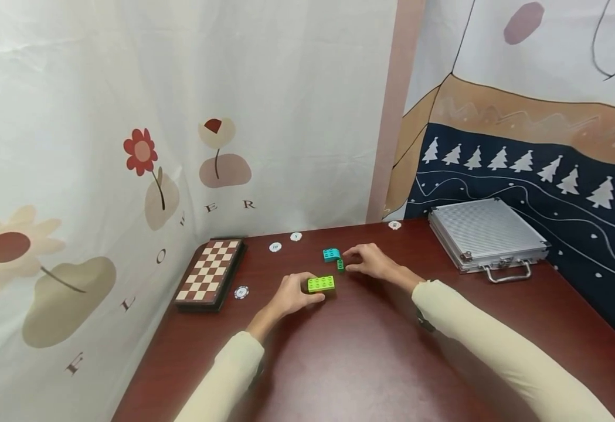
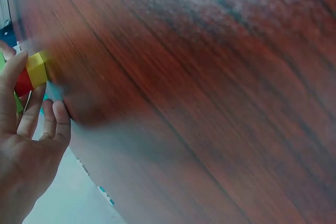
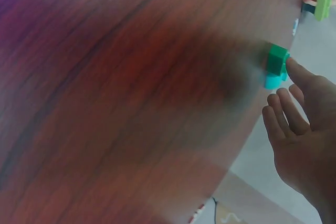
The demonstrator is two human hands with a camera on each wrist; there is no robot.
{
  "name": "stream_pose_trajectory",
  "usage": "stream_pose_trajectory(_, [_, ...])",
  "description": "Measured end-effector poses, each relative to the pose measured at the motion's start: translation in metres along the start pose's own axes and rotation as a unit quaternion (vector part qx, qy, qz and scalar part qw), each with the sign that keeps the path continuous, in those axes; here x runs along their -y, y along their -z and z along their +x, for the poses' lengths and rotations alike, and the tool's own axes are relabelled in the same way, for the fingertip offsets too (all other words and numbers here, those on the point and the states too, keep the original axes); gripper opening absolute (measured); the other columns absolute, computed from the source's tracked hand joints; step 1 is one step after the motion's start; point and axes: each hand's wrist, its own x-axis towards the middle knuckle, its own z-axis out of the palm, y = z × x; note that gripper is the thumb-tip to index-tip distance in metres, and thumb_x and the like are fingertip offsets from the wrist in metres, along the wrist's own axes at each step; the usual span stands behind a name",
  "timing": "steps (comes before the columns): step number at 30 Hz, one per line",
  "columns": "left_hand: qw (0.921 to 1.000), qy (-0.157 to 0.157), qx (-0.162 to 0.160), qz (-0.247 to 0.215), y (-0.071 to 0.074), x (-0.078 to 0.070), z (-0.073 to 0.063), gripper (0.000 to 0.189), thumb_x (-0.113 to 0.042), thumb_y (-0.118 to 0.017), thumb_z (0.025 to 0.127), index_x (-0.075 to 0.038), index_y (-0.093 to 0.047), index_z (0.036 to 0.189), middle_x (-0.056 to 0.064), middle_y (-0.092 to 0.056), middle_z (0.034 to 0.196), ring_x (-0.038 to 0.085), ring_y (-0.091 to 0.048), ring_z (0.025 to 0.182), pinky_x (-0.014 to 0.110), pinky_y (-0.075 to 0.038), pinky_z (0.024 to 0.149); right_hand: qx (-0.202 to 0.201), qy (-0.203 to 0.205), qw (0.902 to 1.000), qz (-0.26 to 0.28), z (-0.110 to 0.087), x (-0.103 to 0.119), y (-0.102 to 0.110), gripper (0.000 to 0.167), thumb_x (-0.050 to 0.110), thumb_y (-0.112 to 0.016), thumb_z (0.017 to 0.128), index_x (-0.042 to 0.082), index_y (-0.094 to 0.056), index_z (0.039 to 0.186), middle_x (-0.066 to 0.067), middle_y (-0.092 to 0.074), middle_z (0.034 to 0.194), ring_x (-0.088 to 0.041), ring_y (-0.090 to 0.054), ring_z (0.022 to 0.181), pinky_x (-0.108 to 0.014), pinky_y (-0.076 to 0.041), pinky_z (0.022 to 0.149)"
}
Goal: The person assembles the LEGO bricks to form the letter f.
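Observation:
My left hand point(image 1: 291, 296) grips a small stack of toy building bricks between thumb and fingers. Its top is a lime green studded brick point(image 1: 320, 285); the left wrist view shows a red brick point(image 2: 23, 83) and a yellow brick point(image 2: 37, 71) below it. A little farther back, a small green brick point(image 1: 340, 265) sits right by a turquoise brick point(image 1: 331, 254). My right hand point(image 1: 373, 261) is just right of these two, fingers loosely bent with nothing between them. In the right wrist view its thumb tip overlaps the edge of the green brick point(image 3: 276, 60).
A folded chessboard box point(image 1: 211, 272) lies at the table's left. Several poker chips are scattered about, one point(image 1: 241, 292) beside the box and another point(image 1: 394, 225) at the back edge. A silver case point(image 1: 489, 234) stands at the back right. Printed cloths hang behind the table.

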Motion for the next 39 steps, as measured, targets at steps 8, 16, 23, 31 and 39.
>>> stream_pose_trajectory(8, [0.9999, 0.005, 0.006, 0.012, 0.000, 0.001, -0.001, 0.045, -0.030, -0.089, 0.084, -0.011, -0.072, 0.121, -0.001, -0.072, 0.098, 0.012, -0.060, 0.081, 0.033, -0.053, 0.076, 0.014, -0.030, 0.9995, 0.000, 0.006, 0.001, -0.013, 0.040, 0.016, -0.082, 0.091, -0.004, -0.072, 0.125, -0.017, -0.075, 0.115, -0.028, -0.072, 0.106, -0.041, -0.059, 0.088])
stream_pose_trajectory(16, [0.9998, -0.011, -0.003, 0.014, 0.002, -0.003, -0.002, 0.051, -0.034, -0.088, 0.085, -0.014, -0.071, 0.129, 0.001, -0.074, 0.110, 0.014, -0.061, 0.090, 0.034, -0.052, 0.080, 0.015, -0.048, 0.9986, -0.018, 0.007, 0.001, -0.021, 0.039, 0.018, -0.082, 0.092, -0.002, -0.073, 0.124, -0.014, -0.075, 0.114, -0.026, -0.071, 0.107, -0.041, -0.058, 0.091])
stream_pose_trajectory(23, [0.9994, -0.024, -0.012, 0.022, 0.008, -0.006, 0.002, 0.042, -0.032, -0.088, 0.085, -0.015, -0.076, 0.122, -0.002, -0.075, 0.106, 0.019, -0.064, 0.092, 0.034, -0.052, 0.080, 0.016, -0.039, 0.9989, -0.022, 0.009, 0.001, -0.022, 0.035, 0.019, -0.082, 0.092, 0.000, -0.075, 0.120, -0.012, -0.075, 0.110, -0.022, -0.071, 0.103, -0.039, -0.058, 0.088])
stream_pose_trajectory(31, [0.9996, -0.024, -0.013, 0.012, 0.010, -0.005, 0.004, 0.034, -0.029, -0.088, 0.085, -0.015, -0.078, 0.115, -0.003, -0.075, 0.100, 0.016, -0.065, 0.087, 0.034, -0.054, 0.077, 0.009, -0.009, 0.9995, -0.028, 0.006, 0.012, -0.009, 0.035, 0.019, -0.083, 0.091, 0.002, -0.075, 0.120, -0.010, -0.076, 0.114, -0.021, -0.071, 0.104, -0.038, -0.058, 0.087])
stream_pose_trajectory(39, [0.9997, -0.017, -0.019, -0.006, 0.009, -0.002, 0.006, 0.033, -0.031, -0.090, 0.083, -0.015, -0.079, 0.109, -0.004, -0.078, 0.098, 0.012, -0.070, 0.088, 0.035, -0.057, 0.080, 0.014, 0.053, 0.9984, 0.007, 0.003, 0.038, 0.007, 0.035, 0.016, -0.083, 0.091, 0.000, -0.074, 0.120, -0.011, -0.076, 0.112, -0.025, -0.072, 0.102, -0.041, -0.059, 0.088])
